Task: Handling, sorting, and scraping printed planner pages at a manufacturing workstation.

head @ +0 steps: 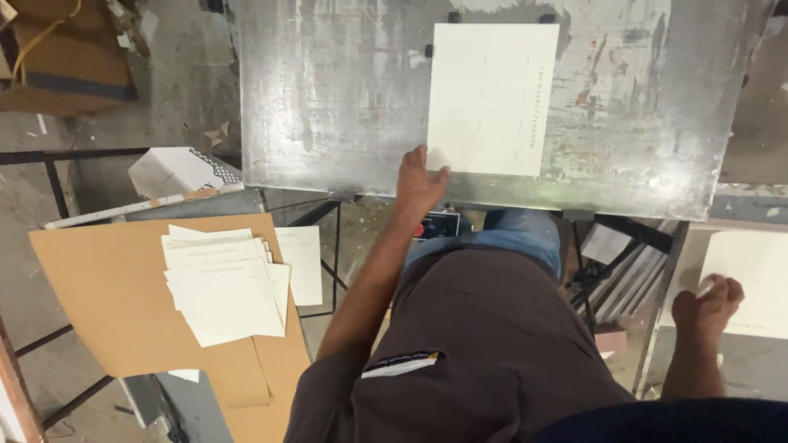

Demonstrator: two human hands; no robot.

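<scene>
A cream printed sheet (491, 98) lies flat on a worn grey metal plate (328, 90) in front of me. My left hand (419, 182) rests at the sheet's near left corner, thumb on the paper. My right hand (707, 302) is low at the right, fingers curled on the edge of another cream sheet (751, 279) lying on a side surface. A loose pile of several printed cream sheets (223, 283) sits at my left on a brown cardboard board (107, 303).
A white box (176, 170) stands past the cardboard board at the left. Brown cartons (66, 57) are on the floor at the top left. Black metal frame bars (49, 184) run under the plate. A rack of stacked sheets (624, 275) stands beside my right leg.
</scene>
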